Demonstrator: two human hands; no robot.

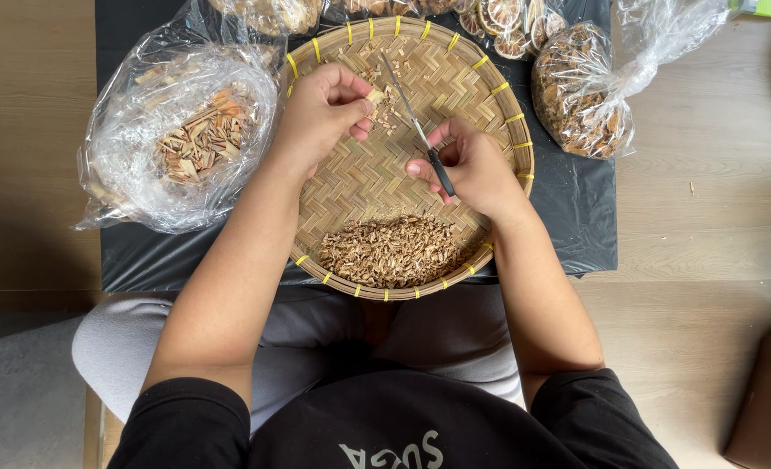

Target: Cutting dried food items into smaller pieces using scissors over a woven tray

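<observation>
1. A black sheet (pixel 576 217) covers the low table beyond both hands, smooth and slightly glossy.
2. A round woven bamboo tray (pixel 455 82) with yellow ties around its rim lies directly under the fingers of both hands.
3. A large crinkled clear plastic bag (pixel 133 130) sits outward of the left hand's knuckles, holding pale and orange dried strips (pixel 203 139).
4. A second clear bag (pixel 581 91), knotted and packed with brown dried slices, stands beyond the right hand's fingers, well apart from them.
5. A heap of small tan cut pieces (pixel 390 250) lies on the tray's near side, behind the right hand's wrist.
6. The left hand (pixel 320 113) is bent at the wrist, its fingers curled and pinching a small pale dried piece (pixel 375 96) between thumb and fingertips.
7. The right hand (pixel 472 165) is clenched around the dark handle of a thin knife (pixel 420 130), whose blade slants up just beside the left fingertips.
</observation>
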